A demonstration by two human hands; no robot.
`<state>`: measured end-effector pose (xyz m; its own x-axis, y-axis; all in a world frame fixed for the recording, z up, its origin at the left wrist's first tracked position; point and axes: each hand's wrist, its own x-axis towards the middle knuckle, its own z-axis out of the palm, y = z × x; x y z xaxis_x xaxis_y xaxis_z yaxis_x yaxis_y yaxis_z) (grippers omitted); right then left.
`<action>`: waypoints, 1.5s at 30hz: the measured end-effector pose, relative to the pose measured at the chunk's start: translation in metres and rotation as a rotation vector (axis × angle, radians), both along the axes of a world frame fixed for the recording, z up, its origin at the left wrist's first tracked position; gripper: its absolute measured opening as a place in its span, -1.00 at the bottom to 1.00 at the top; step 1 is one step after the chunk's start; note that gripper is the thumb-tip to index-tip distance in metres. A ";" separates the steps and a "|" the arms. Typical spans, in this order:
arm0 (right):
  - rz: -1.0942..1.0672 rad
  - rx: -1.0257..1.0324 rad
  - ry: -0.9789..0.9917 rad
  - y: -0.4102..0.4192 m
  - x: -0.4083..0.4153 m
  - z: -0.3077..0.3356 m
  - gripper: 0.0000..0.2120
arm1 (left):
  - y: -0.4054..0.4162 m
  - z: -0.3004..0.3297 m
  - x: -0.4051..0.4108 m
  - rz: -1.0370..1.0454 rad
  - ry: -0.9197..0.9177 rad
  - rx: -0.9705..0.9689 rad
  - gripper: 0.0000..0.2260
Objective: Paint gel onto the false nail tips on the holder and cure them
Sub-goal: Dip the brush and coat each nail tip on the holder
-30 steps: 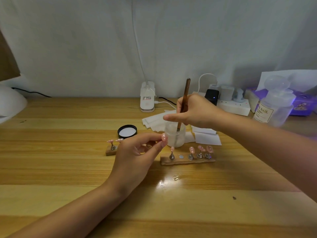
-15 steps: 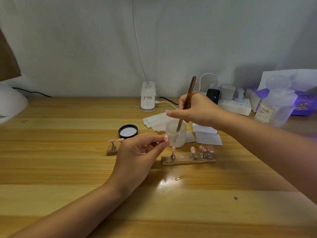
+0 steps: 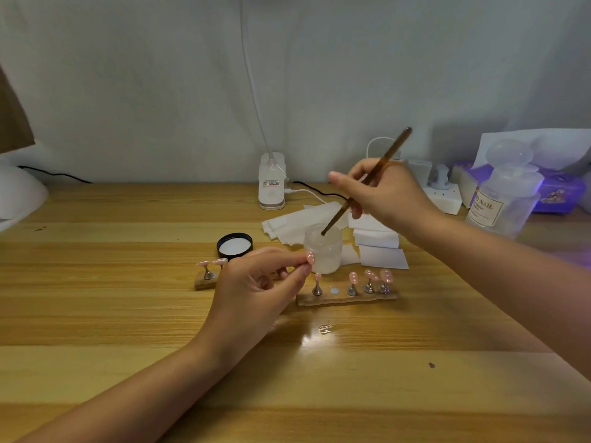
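Wooden table (image 3: 96, 314) with nail-work items resting on its striped plank top.
A frosted jar (image 3: 323, 252) stands near centre, its black lid (image 3: 234, 246) lying inverted just to the left. In front of the jar lies a long wooden nail-tip holder (image 3: 347, 297); a short holder (image 3: 204, 280) lies further left. White wipes (image 3: 379, 247) lie behind and right of the jar. At the back edge stand a white lamp base (image 3: 271, 187), a power strip (image 3: 443, 199), a clear pump bottle (image 3: 505, 199) and a purple tissue pack (image 3: 559, 193).
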<state>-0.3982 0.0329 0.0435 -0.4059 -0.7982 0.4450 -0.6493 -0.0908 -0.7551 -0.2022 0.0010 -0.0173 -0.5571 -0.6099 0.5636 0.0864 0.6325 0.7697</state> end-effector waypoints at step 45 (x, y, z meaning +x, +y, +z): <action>0.132 -0.512 0.224 0.081 0.043 -0.062 -0.59 | -0.001 -0.005 -0.002 -0.083 -0.043 -0.163 -0.86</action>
